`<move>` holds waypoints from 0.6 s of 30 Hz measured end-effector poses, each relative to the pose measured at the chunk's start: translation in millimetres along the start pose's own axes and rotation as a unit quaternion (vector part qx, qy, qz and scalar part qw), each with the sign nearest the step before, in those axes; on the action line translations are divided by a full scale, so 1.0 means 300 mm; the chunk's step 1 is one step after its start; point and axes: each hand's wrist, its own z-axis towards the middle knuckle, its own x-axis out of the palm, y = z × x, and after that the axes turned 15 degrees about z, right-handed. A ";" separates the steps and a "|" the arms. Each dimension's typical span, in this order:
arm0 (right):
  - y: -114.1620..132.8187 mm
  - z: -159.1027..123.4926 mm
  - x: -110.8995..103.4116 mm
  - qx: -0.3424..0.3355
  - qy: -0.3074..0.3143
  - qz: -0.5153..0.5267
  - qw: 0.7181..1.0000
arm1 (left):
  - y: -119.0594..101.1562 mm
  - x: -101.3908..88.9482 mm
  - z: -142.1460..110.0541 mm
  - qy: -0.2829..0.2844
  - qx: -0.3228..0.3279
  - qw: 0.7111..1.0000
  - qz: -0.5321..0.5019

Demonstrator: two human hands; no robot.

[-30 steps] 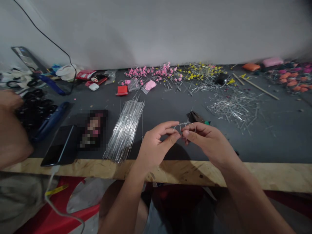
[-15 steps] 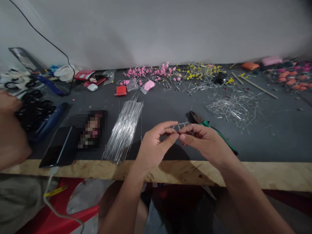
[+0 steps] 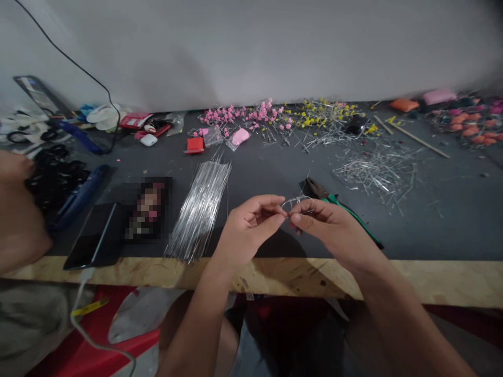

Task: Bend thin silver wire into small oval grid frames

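Note:
Both my hands meet above the near part of the dark table (image 3: 432, 225). My left hand (image 3: 245, 230) pinches one end of a small piece of bent silver wire (image 3: 295, 201) between thumb and forefinger. My right hand (image 3: 332, 228) pinches the other end of the same wire. A bundle of long straight silver wires (image 3: 202, 207) lies just left of my left hand. Green-handled pliers (image 3: 338, 207) lie on the table right behind my right hand.
Pink flower stems (image 3: 251, 118), yellow flower stems (image 3: 326, 112) and cut wire scraps (image 3: 377, 170) lie along the back. A phone (image 3: 94, 235), a blue tool (image 3: 78, 193) and another person's arm (image 3: 18, 209) are at the left. Orange pieces (image 3: 471, 128) sit far right.
My right hand has shifted slightly, uncovering the green pliers handle behind it. My left fingers have loosened and opened a little around the wire.

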 end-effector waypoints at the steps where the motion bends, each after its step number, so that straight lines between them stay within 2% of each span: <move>1: 0.000 0.000 0.000 -0.003 0.002 0.004 1.000 | -0.001 0.000 0.001 0.002 -0.006 1.000 -0.006; 10: -0.005 0.001 0.012 0.006 0.003 0.081 0.997 | 0.019 0.000 0.012 0.027 -0.053 0.991 -0.118; 18: -0.008 -0.002 0.022 0.025 0.018 0.138 0.990 | 0.006 0.017 0.014 0.047 -0.108 0.970 -0.212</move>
